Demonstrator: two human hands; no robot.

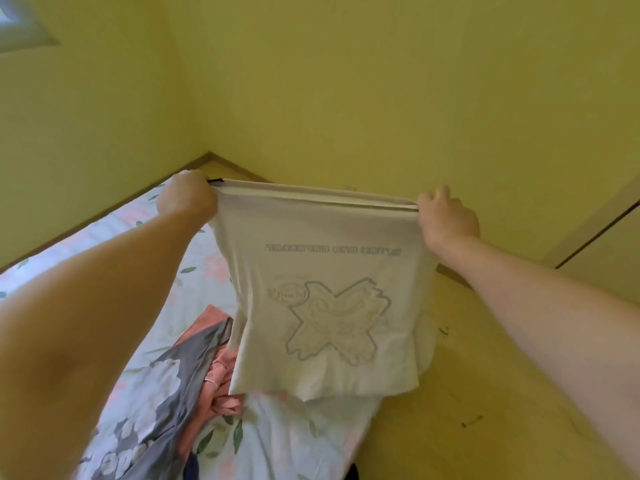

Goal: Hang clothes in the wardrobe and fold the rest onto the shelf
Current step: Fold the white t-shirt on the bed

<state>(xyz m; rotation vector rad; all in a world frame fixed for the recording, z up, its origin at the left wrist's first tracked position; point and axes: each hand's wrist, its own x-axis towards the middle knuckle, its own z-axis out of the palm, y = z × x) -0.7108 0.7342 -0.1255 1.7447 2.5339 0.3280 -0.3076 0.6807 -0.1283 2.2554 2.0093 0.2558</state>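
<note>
The left hand (185, 199) and the right hand (446, 216) each keep a closed grip on one upper corner of the white T-shirt (329, 258), which is stretched between them (its print is upside down). It hangs above the bed (121, 230), near a pink garment (221, 372) and a grey floral cloth (162, 393).
</note>
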